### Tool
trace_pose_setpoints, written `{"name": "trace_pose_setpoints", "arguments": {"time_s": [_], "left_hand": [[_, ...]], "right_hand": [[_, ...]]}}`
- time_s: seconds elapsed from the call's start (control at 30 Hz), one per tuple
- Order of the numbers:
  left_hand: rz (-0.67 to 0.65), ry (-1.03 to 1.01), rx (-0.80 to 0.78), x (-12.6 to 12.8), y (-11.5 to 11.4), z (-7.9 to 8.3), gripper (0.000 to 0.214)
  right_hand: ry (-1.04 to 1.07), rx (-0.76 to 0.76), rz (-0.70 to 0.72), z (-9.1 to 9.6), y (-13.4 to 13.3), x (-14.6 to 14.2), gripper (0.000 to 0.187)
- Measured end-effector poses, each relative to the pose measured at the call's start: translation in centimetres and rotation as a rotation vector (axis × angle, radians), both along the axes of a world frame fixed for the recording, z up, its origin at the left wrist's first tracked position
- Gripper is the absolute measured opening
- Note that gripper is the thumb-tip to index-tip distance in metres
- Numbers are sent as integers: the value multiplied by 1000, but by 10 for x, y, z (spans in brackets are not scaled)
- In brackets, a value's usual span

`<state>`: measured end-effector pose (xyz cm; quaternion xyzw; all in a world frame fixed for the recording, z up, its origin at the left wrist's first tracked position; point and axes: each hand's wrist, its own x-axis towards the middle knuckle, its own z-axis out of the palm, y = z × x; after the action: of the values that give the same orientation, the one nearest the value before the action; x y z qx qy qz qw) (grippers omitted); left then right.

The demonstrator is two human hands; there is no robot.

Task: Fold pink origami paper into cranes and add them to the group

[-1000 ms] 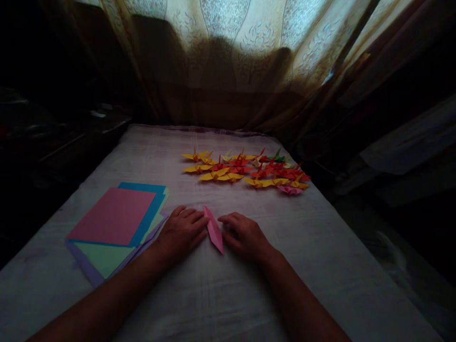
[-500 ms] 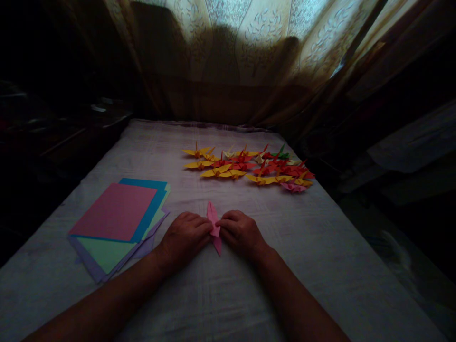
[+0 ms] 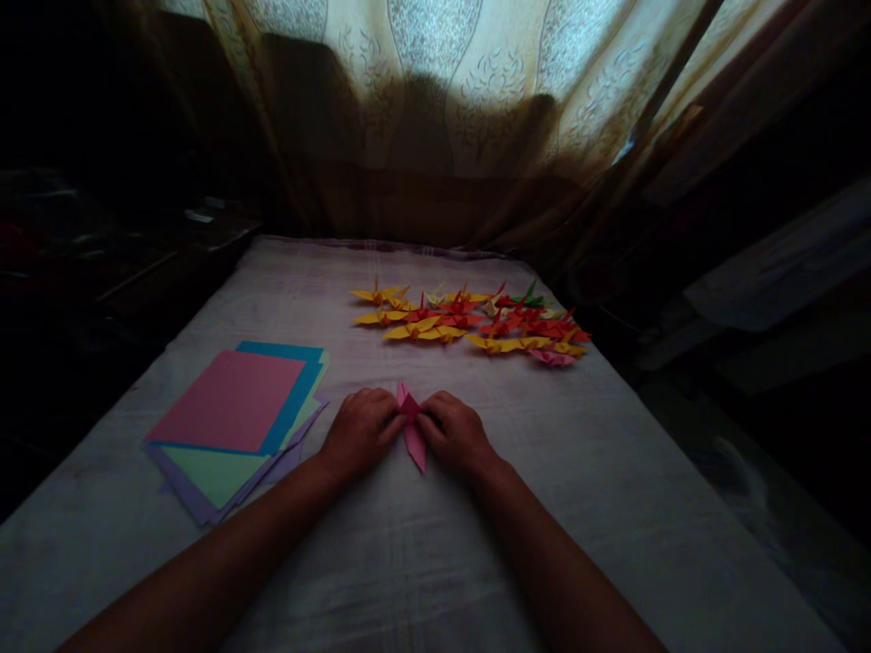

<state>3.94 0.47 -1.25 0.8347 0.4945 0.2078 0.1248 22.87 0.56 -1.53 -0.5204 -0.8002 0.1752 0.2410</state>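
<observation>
A narrow piece of folded pink paper (image 3: 415,448) lies lengthwise between my hands, over the pale cloth. From the left, my left hand (image 3: 363,428) pinches it near its middle with thumb and fingers. My right hand (image 3: 455,430) grips the same middle part from the other side, fingers curled. A darker pink flap stands out between the fingertips, and both pointed ends of the paper show beyond the hands. The fingertips partly cover the folds.
Left of my hands lies a stack of square paper sheets (image 3: 228,401), pink on top, with blue, pale green and lilac below. Several folded paper cranes (image 3: 459,317) in yellow, red, green and pink stand in rows farther back. A patterned curtain (image 3: 422,127) hangs behind the cloth-covered table (image 3: 422,562).
The middle of the pink paper has opened into a darker flap between my fingertips. Both thumbs have shifted inward on it. The view has tilted slightly upward.
</observation>
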Motion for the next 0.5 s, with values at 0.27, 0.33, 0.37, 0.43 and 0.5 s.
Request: {"name": "trace_pose_setpoints", "arguments": {"time_s": [0.27, 0.33, 0.37, 0.43, 0.5], "left_hand": [[16, -107, -19, -2, 0, -5, 11], [12, -105, -5, -2, 0, -6, 16], [10, -109, -1, -1, 0, -6, 16], [8, -117, -6, 0, 1, -6, 13], [23, -124, -18, 1, 2, -5, 11]], "right_hand": [[71, -6, -49, -5, -1, -2, 10], [74, -8, -50, -5, -1, -1, 11], [76, -11, -49, -5, 0, -1, 11], [79, -14, -52, -5, 0, -1, 12], [72, -12, -58, -4, 0, -2, 13]]}}
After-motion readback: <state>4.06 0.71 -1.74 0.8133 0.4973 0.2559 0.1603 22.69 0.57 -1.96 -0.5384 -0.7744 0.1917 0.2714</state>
